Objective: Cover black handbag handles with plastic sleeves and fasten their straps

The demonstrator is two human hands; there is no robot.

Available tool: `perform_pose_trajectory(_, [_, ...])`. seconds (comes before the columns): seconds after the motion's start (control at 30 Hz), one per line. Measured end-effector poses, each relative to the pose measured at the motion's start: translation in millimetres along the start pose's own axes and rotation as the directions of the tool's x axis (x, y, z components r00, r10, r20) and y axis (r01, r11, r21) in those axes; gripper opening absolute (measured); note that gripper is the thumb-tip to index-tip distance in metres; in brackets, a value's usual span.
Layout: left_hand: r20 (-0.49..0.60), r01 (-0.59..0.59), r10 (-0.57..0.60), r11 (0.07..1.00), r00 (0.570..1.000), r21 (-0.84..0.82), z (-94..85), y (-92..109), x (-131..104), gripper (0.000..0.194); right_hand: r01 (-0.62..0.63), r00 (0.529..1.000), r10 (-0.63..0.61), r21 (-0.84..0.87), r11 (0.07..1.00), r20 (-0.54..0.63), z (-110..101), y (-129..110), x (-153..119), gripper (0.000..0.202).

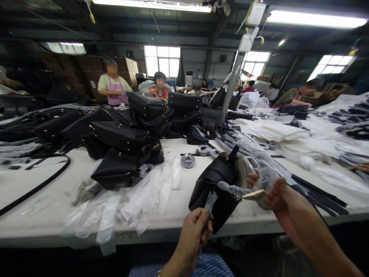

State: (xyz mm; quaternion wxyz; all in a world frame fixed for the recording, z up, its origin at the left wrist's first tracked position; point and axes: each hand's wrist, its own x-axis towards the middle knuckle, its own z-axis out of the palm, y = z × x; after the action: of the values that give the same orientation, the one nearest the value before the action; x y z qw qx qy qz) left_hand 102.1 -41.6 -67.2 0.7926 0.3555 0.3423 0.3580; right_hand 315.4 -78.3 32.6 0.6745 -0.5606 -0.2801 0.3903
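Observation:
A black handbag lies tilted at the table's front edge, its pale lining showing at the open side. My left hand is closed on a strap end wrapped in clear plastic, just in front of the bag. On the bag's right, my right hand pinches a strip of clear plastic wrap that loops up and across toward the bag. A gold-coloured metal piece shows beside these fingers; whether they hold it too, I cannot tell.
Black handbags are heaped at the left middle. Loose plastic sleeves spread over the white table. Coiled straps lie behind my bag, and dark strips lie to the right. A metal post rises behind. Several people work beyond.

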Motion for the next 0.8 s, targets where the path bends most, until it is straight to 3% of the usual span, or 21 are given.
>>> perform_pose_trajectory(0.1, [0.001, -0.037, 0.037, 0.99, 0.999, 0.138, 3.4, -7, 2, 0.05, -0.121, 0.977, 0.11, 0.052, 0.991, 0.181, 22, -55, 29, 0.052])
perform_pose_trajectory(0.2, [0.017, -0.115, 0.115, 0.944, 0.993, 0.309, -0.6, -4, 3, 0.054, -0.02, 0.967, 0.036, -0.063, 0.998, 0.254, 45, -102, 59, 0.046])
perform_pose_trajectory(0.3, [0.009, -0.264, 0.286, 0.871, 0.958, 0.414, -11.5, 12, 4, 0.05, 0.201, 0.897, -0.039, -0.326, 0.924, 0.441, 61, -136, 81, 0.044])
perform_pose_trajectory(0.37, [-0.045, -0.344, 0.405, 0.827, 0.913, 0.445, -20.0, 28, 6, 0.041, 0.353, 0.873, -0.084, -0.505, 0.788, 0.48, 70, -158, 89, 0.052])
perform_pose_trajectory(0.47, [-0.124, -0.427, 0.576, 0.718, 0.808, 0.55, -29.6, 53, 13, 0.036, 0.41, 0.906, -0.15, -0.739, 0.535, 0.395, 80, -191, 97, 0.07])
perform_pose_trajectory(0.53, [-0.119, -0.463, 0.684, 0.6, 0.72, 0.652, -32.2, 64, 18, 0.045, 0.431, 0.901, -0.153, -0.802, 0.414, 0.405, 84, -210, 102, 0.076])
perform_pose_trajectory(0.6, [-0.074, -0.471, 0.751, 0.484, 0.656, 0.737, -31.9, 69, 23, 0.054, 0.5, 0.863, -0.122, -0.796, 0.342, 0.49, 85, -224, 107, 0.077])
perform_pose_trajectory(0.63, [-0.051, -0.468, 0.757, 0.454, 0.652, 0.758, -30.9, 68, 24, 0.057, 0.541, 0.837, -0.111, -0.781, 0.314, 0.535, 85, -227, 110, 0.076])
perform_pose_trajectory(0.67, [-0.033, -0.462, 0.736, 0.459, 0.677, 0.759, -29.4, 66, 25, 0.059, 0.573, 0.815, -0.105, -0.766, 0.29, 0.57, 85, -228, 113, 0.076])
perform_pose_trajectory(0.8, [-0.025, -0.373, 0.512, 0.658, 0.858, 0.654, -20.5, 40, 22, 0.037, 0.614, 0.783, -0.084, -0.744, 0.262, 0.617, 84, -205, 127, 0.068])
